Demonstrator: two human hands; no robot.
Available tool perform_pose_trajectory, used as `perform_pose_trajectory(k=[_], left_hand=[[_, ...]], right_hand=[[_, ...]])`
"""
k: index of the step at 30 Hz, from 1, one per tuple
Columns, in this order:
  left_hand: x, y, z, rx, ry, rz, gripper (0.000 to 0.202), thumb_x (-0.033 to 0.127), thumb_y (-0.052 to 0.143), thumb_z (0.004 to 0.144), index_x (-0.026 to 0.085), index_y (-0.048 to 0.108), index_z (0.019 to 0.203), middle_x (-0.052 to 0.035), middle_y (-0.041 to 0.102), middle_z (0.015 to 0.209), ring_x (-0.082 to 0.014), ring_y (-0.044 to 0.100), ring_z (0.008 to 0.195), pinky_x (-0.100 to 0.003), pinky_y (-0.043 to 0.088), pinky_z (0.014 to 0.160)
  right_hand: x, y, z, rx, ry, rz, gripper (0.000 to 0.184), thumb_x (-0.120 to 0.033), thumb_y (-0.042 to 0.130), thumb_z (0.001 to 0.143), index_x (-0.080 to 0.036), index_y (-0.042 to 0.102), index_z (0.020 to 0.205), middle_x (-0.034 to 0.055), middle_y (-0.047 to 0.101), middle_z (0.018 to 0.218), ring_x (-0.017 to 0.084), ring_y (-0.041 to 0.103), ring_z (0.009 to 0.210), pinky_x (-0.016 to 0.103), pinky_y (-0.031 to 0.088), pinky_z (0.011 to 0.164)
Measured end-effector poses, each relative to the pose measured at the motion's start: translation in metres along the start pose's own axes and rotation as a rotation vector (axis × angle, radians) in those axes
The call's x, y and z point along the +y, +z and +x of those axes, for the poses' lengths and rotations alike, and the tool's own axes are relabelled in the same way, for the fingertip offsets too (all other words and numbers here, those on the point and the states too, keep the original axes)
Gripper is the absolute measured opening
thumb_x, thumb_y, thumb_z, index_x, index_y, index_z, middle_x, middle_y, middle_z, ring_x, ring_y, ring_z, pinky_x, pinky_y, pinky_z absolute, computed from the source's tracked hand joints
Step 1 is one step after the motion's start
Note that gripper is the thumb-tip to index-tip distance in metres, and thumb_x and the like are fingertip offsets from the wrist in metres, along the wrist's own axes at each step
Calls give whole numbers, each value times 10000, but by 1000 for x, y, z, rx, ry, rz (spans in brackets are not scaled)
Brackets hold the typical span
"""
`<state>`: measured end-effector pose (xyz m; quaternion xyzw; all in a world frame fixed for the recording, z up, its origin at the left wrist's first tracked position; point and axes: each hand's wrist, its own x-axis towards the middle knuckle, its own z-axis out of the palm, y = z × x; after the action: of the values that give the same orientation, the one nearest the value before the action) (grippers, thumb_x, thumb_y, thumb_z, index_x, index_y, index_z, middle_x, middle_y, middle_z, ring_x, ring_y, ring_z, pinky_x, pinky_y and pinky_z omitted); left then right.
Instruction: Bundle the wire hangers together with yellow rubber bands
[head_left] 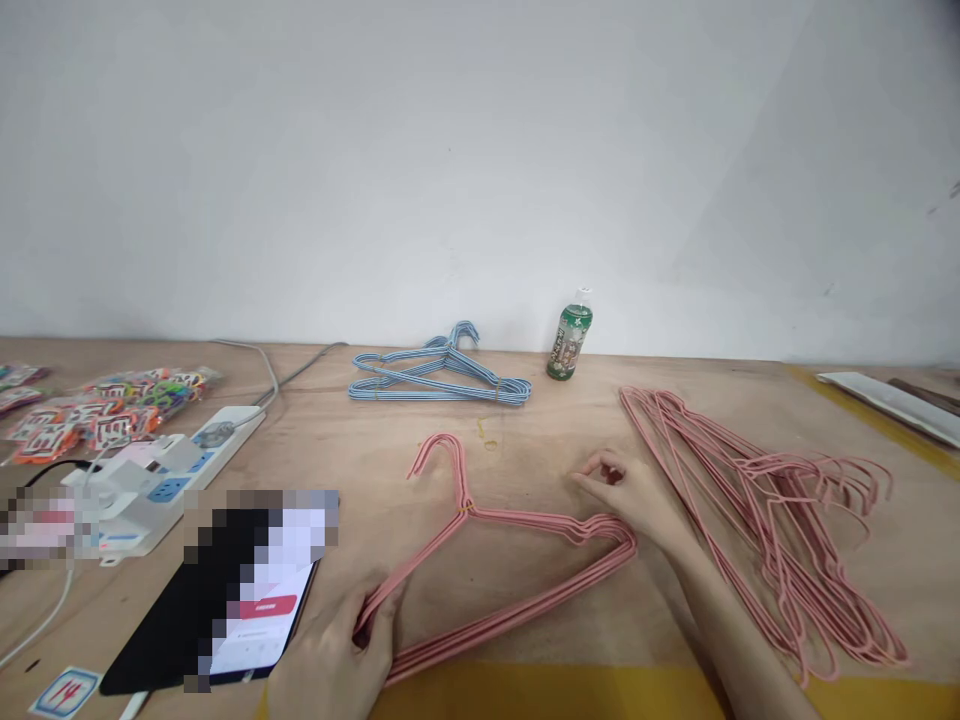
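Blue hangers (439,375) lie bundled by the wall, a green bottle (569,340) near them. A power strip (172,475), phone (217,620) and coloured packets (112,405) sit left on the worktop (525,440).

We saw a bundle of hangers (525,518) in pink, and the loose hangers (750,490) beside it the same pink; the far hangers (439,382) were striped blue and white; the bottle (570,343) was green; the table (525,430) was tan wood, edged with yellow.
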<state>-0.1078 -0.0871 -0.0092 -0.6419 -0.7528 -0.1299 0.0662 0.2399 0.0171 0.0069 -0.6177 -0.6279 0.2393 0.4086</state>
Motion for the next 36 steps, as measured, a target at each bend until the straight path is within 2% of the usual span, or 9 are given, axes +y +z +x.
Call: perform_pose_trajectory(k=[3,7,10,15,17,20,27,32,36], left_hand=[[1,0,0,8,-5,9,302,440,451,899,288,703,964,-9,743,822,-207,678,738,-248,400,571],[1,0,0,26,4,14,289,415,454,895,287,703,969,-14,746,851,-211,680,749,-251,410,582],[1,0,0,30,10,26,294,414,453,895,280,706,962,-21,747,861,-215,681,745,-254,404,570],[1,-1,1,-2,0,18,294,427,448,901,294,706,949,-13,739,770,-210,679,729,-244,388,551],[1,-1,1,-8,-7,19,292,431,449,902,296,702,959,-12,741,804,-212,680,741,-246,390,554],[1,-1,0,5,-1,25,287,422,454,903,286,700,962,-19,742,854,-214,680,761,-250,403,577],[2,-1,1,14,-2,18,277,416,462,899,285,703,934,-8,737,825,-211,674,737,-255,385,550],[1,0,1,4,4,26,297,423,449,902,282,707,938,-14,738,818,-215,670,750,-256,379,549],[1,1,1,8,-2,13,292,423,454,898,294,706,965,-4,743,873,-209,670,767,-255,389,565]], right_hand=[[-8,-2,-4,-148,72,128,279,-464,659,739,-205,577,678,-22,490,609,129,408,575,273,310,549],[-16,-3,-5,-236,139,331,342,-465,700,705,-208,477,677,-33,482,652,103,389,583,250,289,538],[-11,-1,-4,-221,163,372,364,-425,717,677,-213,423,637,-46,424,618,91,329,553,245,246,512],[6,2,1,-129,176,362,273,-303,670,647,-211,417,599,-58,351,587,95,301,560,246,226,529],[9,2,1,-104,181,374,250,-252,642,636,-211,399,594,-63,330,589,94,296,565,245,224,536],[7,1,0,-119,201,419,229,-245,655,629,-210,429,635,-65,376,618,93,328,572,242,248,543],[-2,-4,-3,-195,321,530,368,-343,800,573,-209,488,714,-52,511,691,97,448,585,243,341,546],[-3,-9,-3,-271,363,589,342,-365,805,608,-192,573,791,1,609,772,149,580,709,279,441,656],[0,-8,-3,-290,369,612,316,-382,795,638,-185,614,808,17,635,800,156,601,744,286,457,697]])
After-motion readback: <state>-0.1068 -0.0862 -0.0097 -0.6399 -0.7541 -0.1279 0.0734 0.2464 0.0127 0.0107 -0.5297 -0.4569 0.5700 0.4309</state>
